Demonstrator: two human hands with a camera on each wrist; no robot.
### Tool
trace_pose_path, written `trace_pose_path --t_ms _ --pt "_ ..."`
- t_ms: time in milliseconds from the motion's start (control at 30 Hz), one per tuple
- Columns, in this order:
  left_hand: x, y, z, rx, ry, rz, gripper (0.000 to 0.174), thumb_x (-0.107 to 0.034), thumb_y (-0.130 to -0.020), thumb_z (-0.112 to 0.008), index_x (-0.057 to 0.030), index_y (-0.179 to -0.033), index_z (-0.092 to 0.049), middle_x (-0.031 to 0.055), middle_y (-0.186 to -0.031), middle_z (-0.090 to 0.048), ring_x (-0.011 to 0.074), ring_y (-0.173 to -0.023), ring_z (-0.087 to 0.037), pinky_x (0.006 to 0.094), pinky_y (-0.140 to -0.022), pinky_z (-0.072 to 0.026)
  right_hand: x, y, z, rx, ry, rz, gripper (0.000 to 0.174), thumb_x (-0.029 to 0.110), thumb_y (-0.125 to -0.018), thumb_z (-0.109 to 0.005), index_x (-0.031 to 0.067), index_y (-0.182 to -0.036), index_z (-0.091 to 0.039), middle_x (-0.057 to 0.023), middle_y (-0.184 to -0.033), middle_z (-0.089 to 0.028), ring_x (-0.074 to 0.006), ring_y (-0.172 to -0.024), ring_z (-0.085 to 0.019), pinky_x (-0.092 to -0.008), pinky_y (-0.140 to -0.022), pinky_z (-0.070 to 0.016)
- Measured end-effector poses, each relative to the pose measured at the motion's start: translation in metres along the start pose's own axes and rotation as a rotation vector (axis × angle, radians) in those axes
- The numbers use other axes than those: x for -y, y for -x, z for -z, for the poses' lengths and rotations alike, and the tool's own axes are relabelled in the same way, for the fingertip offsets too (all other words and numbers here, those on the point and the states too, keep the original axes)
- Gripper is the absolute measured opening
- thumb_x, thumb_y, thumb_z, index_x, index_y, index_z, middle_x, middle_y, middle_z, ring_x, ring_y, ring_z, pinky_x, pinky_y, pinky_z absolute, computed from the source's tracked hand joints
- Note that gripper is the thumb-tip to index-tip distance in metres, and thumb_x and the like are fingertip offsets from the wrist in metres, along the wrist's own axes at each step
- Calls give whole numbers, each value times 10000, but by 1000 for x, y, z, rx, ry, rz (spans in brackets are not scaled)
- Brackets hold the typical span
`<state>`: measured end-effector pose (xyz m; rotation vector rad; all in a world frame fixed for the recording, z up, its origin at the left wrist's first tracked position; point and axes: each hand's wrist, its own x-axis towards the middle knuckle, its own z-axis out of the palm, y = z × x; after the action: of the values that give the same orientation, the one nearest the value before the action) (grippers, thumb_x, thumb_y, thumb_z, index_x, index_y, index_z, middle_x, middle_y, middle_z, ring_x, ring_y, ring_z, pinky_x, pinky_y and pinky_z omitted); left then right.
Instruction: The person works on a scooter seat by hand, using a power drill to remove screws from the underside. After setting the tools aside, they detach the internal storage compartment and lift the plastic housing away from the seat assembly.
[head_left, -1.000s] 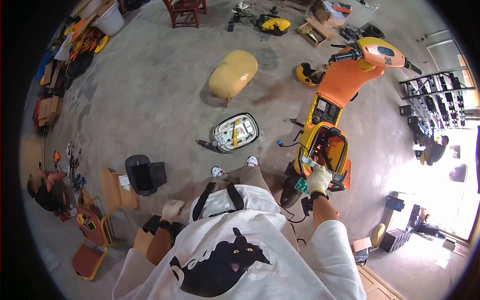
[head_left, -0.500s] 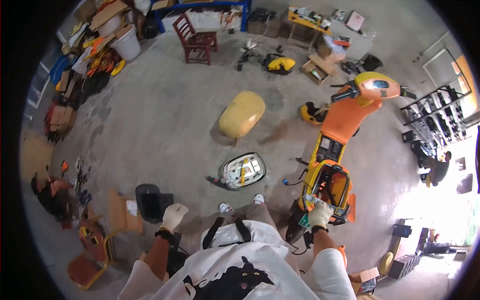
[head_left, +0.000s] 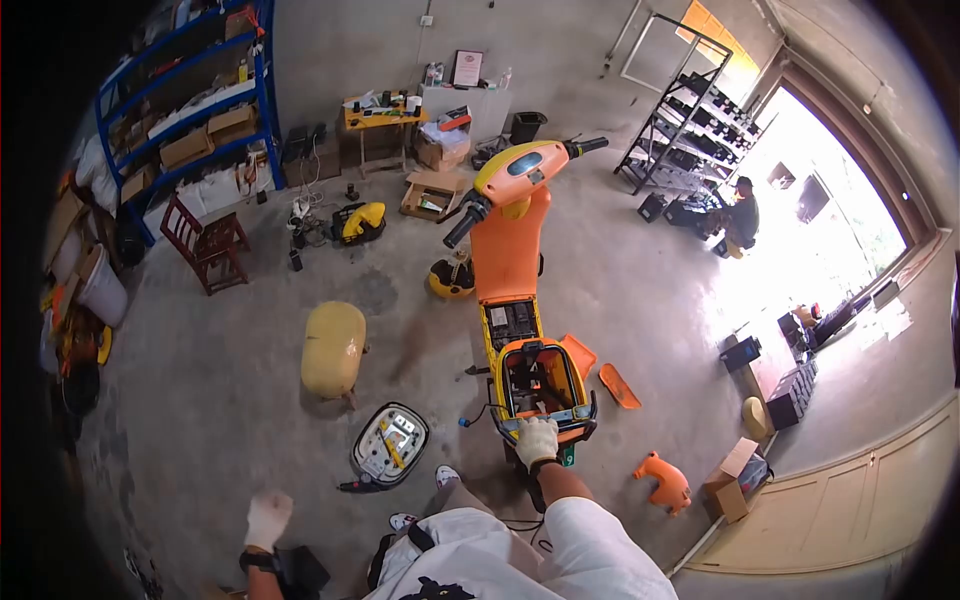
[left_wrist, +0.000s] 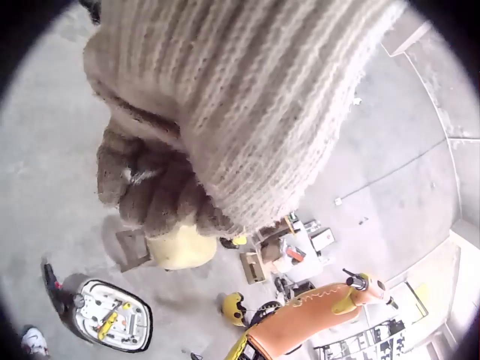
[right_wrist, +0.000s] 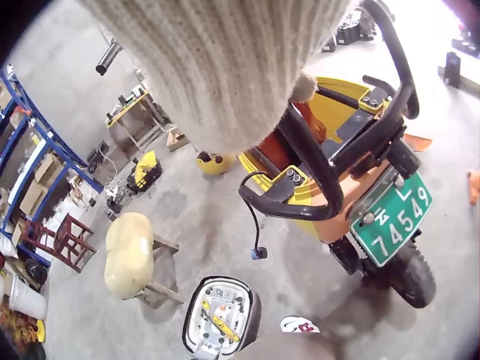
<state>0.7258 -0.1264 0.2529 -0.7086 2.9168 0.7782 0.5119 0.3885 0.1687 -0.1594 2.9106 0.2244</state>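
Observation:
My right hand (head_left: 537,440), in a white knit glove, grips the rear frame of an orange and yellow scooter (head_left: 508,245). The scooter's seat is off, leaving its rear compartment open. In the right wrist view the glove cuff hides most of the fingers; black grab rails (right_wrist: 326,180) and a green number plate (right_wrist: 394,217) show beside it. Out to the left, my gloved left hand (head_left: 268,520) hangs in the air over the floor. Its fingers (left_wrist: 161,191) are loosely curled with nothing seen in them.
On the floor to the scooter's left lie an upturned seat (head_left: 390,445) and a yellow padded stool (head_left: 333,348). Orange panels (head_left: 618,385) and an orange curved part (head_left: 663,482) lie on its right. A person (head_left: 740,218) is by the rack at the doorway.
My view has swung right and up, bringing the shelves and doorway into sight. My left hand has come up from beside my waist; my right hand stays on the scooter's rear.

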Motion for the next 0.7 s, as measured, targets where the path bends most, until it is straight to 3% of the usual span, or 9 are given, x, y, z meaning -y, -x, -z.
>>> trace_pose_path --t_ms 100,167,200,267,367,433,467,567,700 --pt "-22 -29 62 -20 -41 -77 229 -226 -833 -596 -6 -765 -593 215 -720 -606 394 -684 -619 433 -616 -481 2 -2 9 111 -43 -26 299 262 -875 -574 139 -1131 -664 -89 -1113 -654 -239 -1114 -605 -436 -1035 -349" --pt "-58 -37 110 -3 134 -131 185 -143 -808 -612 -17 -692 -541 142 -615 -521 217 -541 -527 366 -534 -424 4 -2 13 116 -49 -36 291 268 -874 -577 142 -1119 -668 -94 -1106 -656 -239 -1098 -612 -438 -1037 -347" --pt "-82 -34 131 -5 136 -138 185 -143 -808 -612 -17 -692 -541 142 -615 -521 217 -541 -527 366 -534 -424 2 -2 8 111 -60 -39 289 271 -872 -579 142 -1113 -670 -96 -1101 -656 -240 -1097 -612 -441 -1037 -348" --pt "-132 -21 167 91 579 -60 199 -57 -772 -627 -47 -631 -486 60 -581 -457 98 -544 -407 309 -503 -358 0 -5 0 102 -60 -48 290 277 -863 -586 142 -1105 -670 -97 -1088 -659 -248 -1094 -610 -453 -1038 -349" --pt "-194 1 200 332 728 -229 196 -24 -752 -671 -63 -643 -512 37 -607 -506 120 -534 -461 322 -499 -370 -1 -4 -2 65 -78 -39 287 265 -858 -583 148 -1105 -671 -96 -1085 -662 -248 -1091 -611 -455 -1038 -350" --pt "-237 1 203 103 320 -1034 164 -84 -764 -699 -69 -688 -555 22 -634 -525 151 -530 -505 332 -494 -400 0 0 -1 -36 -35 1 239 212 -877 -523 160 -1047 -682 -63 -1006 -682 -234 -1008 -638 -435 -967 -384" --pt "-268 10 205 81 317 -1021 164 -84 -764 -699 -69 -688 -555 22 -634 -525 151 -530 -505 332 -494 -400 0 0 -1 13 -17 -6 250 218 -873 -527 166 -1067 -675 -60 -1014 -680 -233 -1016 -635 -434 -965 -383" --pt "-345 41 222 566 -68 -1361 205 -264 -802 -598 -116 -661 -615 111 -555 -576 302 -511 -616 439 -447 -475 -8 -4 -18 -60 6 27 332 312 -784 -676 161 -1079 -682 -75 -1077 -667 -233 -1094 -606 -431 -960 -390" --pt "-305 53 230 400 -65 -1154 206 -265 -805 -599 -114 -665 -616 110 -563 -578 301 -520 -617 438 -456 -476 -7 -2 3 75 12 18 318 327 -788 -677 169 -1063 -690 -65 -1076 -671 -220 -1102 -602 -423 -958 -389"
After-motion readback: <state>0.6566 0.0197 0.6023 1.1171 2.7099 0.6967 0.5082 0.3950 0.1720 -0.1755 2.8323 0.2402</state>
